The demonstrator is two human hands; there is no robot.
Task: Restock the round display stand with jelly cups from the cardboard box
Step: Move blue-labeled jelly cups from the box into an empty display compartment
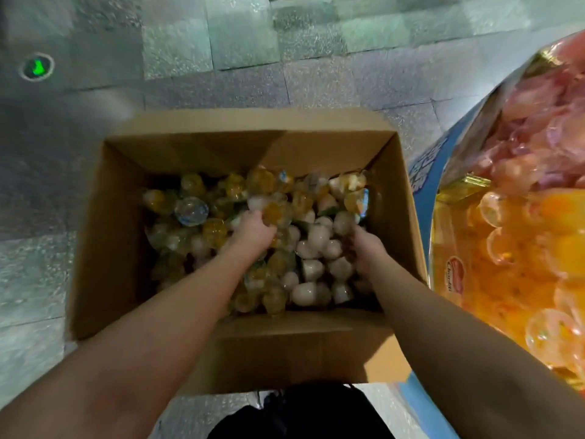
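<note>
Inside the cardboard box [104,236], both hands dig into jelly cups [316,245]: left hand [254,229] grasping an orange one, right hand [364,245] fingers buried, grip unclear.

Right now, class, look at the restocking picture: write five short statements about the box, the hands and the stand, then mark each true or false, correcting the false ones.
1. Both hands are down inside the cardboard box. True: the left hand and the right hand are both among the jelly cups.
2. The box is empty. False: it holds many yellow and whitish cups.
3. The display stand is on the person's right. True.
4. The stand's compartments hold no cups. False: pink and orange cups fill them.
5. The box sits on a table. False: it stands on the tiled floor.
</note>
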